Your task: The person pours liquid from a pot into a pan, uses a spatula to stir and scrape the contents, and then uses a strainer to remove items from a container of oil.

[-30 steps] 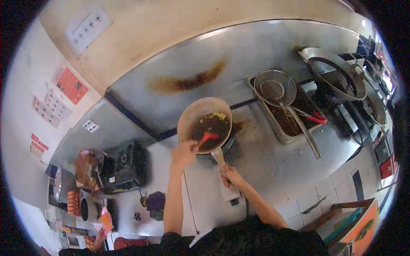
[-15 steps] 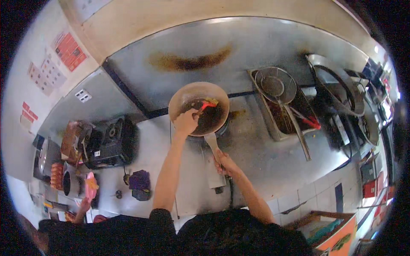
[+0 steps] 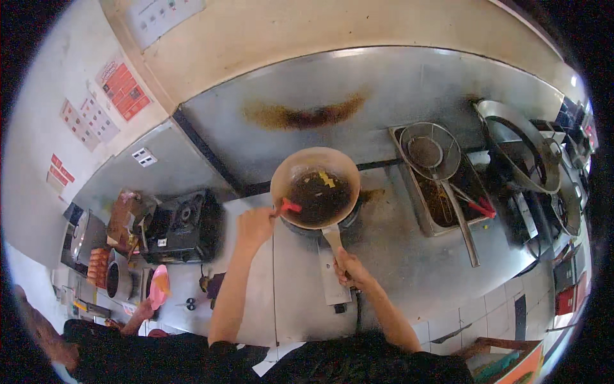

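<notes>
A frying pan point(image 3: 296, 168) with dark insides sits on a small burner on the steel counter. Some yellow-green pieces of food point(image 3: 327, 179) lie in its far half. My right hand point(image 3: 354, 269) is closed round the pan's pale handle point(image 3: 332, 238). Near the pan's left rim, my left hand point(image 3: 255, 226) grips a small spatula point(image 3: 291, 205) with a red head, which reaches just over the rim. Whether the head touches the pan I cannot tell.
To the right, a steel tray point(image 3: 435, 221) bears a long-handled strainer point(image 3: 432, 148) and red-handled tongs point(image 3: 481, 206). Large pans point(image 3: 519, 146) lean beyond it. A black portable stove point(image 3: 185, 227) stands left. Another person's hand point(image 3: 144, 310) holds a pink plate point(image 3: 160, 287) at lower left.
My left hand has drawn the spatula from the pan's middle to its left rim, leaving the yellow-green pieces behind. My right hand keeps hold of the handle. The whole view has shifted.
</notes>
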The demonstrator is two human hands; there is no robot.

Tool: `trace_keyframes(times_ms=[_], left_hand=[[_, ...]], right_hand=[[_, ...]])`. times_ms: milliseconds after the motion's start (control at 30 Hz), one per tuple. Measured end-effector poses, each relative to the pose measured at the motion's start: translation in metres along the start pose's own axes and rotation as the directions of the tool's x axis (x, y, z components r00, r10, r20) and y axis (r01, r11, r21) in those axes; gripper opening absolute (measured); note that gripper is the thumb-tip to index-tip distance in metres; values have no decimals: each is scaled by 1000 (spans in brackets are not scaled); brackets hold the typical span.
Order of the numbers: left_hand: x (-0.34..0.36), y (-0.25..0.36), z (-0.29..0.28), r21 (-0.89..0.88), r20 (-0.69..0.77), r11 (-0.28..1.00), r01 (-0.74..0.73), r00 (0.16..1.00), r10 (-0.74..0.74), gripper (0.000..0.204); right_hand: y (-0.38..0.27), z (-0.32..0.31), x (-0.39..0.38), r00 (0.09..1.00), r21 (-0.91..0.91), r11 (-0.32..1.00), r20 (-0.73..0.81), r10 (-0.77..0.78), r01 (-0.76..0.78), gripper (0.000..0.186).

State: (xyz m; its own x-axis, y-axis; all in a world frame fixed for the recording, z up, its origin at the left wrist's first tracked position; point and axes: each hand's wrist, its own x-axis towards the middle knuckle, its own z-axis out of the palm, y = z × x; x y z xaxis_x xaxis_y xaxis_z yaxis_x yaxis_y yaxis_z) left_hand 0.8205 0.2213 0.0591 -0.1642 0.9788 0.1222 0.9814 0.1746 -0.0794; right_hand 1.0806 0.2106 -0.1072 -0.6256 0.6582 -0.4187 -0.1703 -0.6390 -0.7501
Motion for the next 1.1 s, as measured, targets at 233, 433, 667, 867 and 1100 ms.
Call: trace_keyframes(times_ms=[233, 433, 667, 867, 1100], left_hand=[[77, -8, 81, -313, -34, 949, 39, 998, -52, 28], [-32, 57, 36, -540, -239, 842, 15, 956, -171, 29], [-119, 67, 41, -581, -70, 768, 270, 923, -378, 29], [-148, 97, 72, -754, -87, 625, 202, 912, -401, 29], [-244, 129, 40, -916, -25, 372, 149, 905, -424, 38]], right_hand=[[7, 4, 14, 999, -107, 994, 39, 21, -17, 52], [13, -22, 19, 996, 71, 993, 8, -90, 89, 38], [4, -14, 27, 973, 209, 973, 223, 51, -99, 32], [16, 0, 25, 1000, -28, 1000, -9, -7, 7, 29], [19, 19, -63, 971, -207, 949, 28, -238, 239, 28]])
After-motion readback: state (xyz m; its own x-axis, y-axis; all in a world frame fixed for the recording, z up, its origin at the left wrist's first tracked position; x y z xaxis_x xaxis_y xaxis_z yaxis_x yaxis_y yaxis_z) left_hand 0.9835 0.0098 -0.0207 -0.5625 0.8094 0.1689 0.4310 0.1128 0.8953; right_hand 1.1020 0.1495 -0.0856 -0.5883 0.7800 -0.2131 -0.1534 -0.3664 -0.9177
